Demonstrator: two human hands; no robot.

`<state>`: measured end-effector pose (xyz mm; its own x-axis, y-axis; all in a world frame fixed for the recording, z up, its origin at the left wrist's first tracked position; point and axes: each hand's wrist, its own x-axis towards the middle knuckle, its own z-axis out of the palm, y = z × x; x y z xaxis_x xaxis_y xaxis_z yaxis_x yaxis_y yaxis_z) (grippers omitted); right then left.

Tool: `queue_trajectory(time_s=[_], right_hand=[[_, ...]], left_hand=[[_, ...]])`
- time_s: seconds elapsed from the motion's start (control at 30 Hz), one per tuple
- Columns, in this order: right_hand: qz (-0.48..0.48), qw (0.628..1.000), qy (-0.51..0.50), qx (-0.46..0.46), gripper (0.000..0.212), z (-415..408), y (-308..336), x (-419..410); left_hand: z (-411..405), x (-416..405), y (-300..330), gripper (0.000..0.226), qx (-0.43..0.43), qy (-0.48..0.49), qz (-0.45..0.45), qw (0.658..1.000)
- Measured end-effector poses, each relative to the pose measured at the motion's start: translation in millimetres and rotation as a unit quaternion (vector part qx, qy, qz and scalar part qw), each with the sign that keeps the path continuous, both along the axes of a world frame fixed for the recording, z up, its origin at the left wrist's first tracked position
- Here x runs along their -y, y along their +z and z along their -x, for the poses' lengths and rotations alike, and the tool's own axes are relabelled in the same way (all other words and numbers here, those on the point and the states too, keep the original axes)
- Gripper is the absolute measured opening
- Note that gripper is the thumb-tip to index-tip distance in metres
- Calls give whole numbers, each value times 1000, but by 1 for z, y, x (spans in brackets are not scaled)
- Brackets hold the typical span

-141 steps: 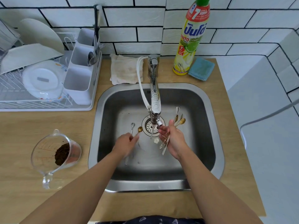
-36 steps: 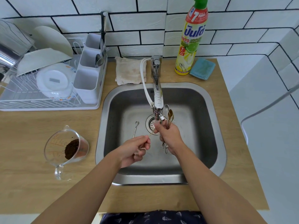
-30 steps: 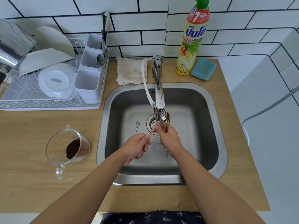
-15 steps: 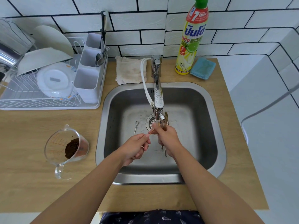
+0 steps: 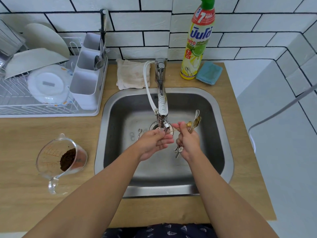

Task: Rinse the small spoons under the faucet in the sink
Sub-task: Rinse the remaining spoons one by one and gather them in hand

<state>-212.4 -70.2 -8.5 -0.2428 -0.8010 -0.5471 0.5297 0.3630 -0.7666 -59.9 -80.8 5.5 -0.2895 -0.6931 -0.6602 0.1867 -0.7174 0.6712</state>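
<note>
Right hand (image 5: 187,141) grips bundle of small spoons (image 5: 195,122) right of faucet (image 5: 162,107). Left hand (image 5: 155,142) spread, fingers touching thin spoon handle under faucet. Risk: wet spoon slips into sink (image 5: 221,134).

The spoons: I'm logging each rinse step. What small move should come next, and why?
Probably the right hand takes the gold spoon into its bundle. The spoon spans both hands below the faucet, the left hand lies open, and another spoon waits in the sink.
</note>
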Motion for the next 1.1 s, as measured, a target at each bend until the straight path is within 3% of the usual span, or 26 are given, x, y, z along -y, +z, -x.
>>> queue_trajectory(time_s=[0.17, 0.23, 0.33, 0.37, 0.4, 0.53, 0.67, 0.73, 0.8, 0.83, 0.9, 0.97, 1.1], right_hand=[[-2, 999, 44, -4, 27, -3, -4, -1], [4, 999, 42, 5, 25, 0, -5, 1], [9, 999, 27, 16, 18, 5, -4, 5], [10, 999, 26, 19, 19, 4, -4, 5], [11, 999, 30, 23, 24, 2, -3, 5], [13, 996, 91, 5, 36, -13, 2, 2], [-21, 998, 46, -33, 24, -5, 1, 6], [-49, 997, 16, -59, 26, -2, 1, 7], [-68, 995, -1, -68, 25, -6, 2, 8], [-73, 995, -5, -67, 25, -9, 3, 8], [-79, 995, -2, -65, 27, -15, 5, 9], [-76, 995, 15, -57, 25, -17, 8, 8], [-57, 997, 29, -49, 21, -12, 9, 6]], left_hand=[[11, 3, 3, 28, 154, 9, 17, 988], [5, 4, 2, 21, 88, 6, -7, 996], [-11, 0, 4, 22, -95, 29, -49, 994], [-14, -1, 3, 22, -112, 34, -53, 992], [-14, -2, 2, 21, -90, 35, -53, 994], [-3, 1, -1, 25, 145, 20, -33, 989], [-10, -3, 3, 15, 77, -32, 57, 995], [-15, -7, 2, 14, 157, -124, 149, 968], [-12, -7, -3, 23, 322, -205, 252, 889], [-10, -7, -4, 28, 381, -217, 280, 854], [-7, -6, -2, 37, 440, -201, 296, 824], [-8, -3, -1, 44, 415, -153, 264, 857], [-15, -5, 2, 43, 257, -132, 179, 941]])
